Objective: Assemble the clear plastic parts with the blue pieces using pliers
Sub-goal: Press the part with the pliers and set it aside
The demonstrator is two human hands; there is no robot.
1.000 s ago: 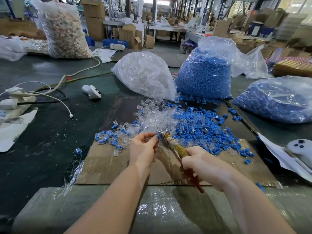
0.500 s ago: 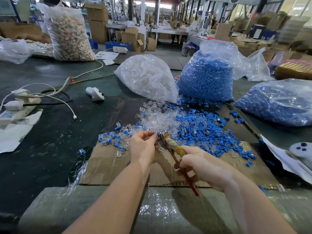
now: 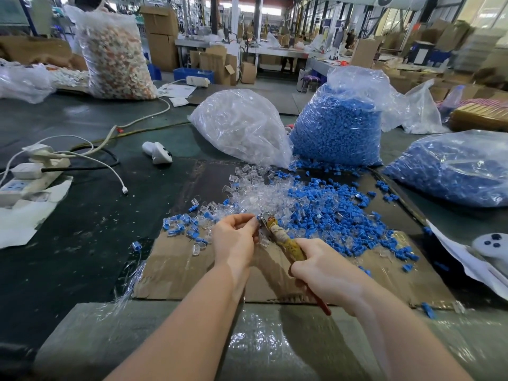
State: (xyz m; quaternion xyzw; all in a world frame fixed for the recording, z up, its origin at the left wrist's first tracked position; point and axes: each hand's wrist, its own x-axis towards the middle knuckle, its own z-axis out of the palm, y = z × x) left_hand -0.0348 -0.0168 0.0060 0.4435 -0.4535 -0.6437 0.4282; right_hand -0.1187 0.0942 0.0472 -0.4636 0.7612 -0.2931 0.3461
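My right hand (image 3: 327, 273) grips the tape-wrapped handles of the pliers (image 3: 286, 242), whose jaws point up and left. My left hand (image 3: 233, 237) pinches a small part at the plier jaws; the part itself is mostly hidden by my fingers. Behind the hands a heap of clear plastic parts (image 3: 255, 196) and a heap of blue pieces (image 3: 338, 213) lie on a cardboard sheet (image 3: 176, 268). A small cluster of joined clear-and-blue pieces (image 3: 181, 228) lies left of my left hand.
Behind the heaps stand a bag of clear parts (image 3: 242, 127) and two bags of blue pieces (image 3: 338, 127) (image 3: 453, 169). A power strip with cables (image 3: 33, 174) lies at left, a white controller (image 3: 158, 152) behind it, another controller (image 3: 492, 244) at right.
Both hands stay together at the plier jaws with almost no movement; the camera has tilted slightly, shifting the scene down in view.
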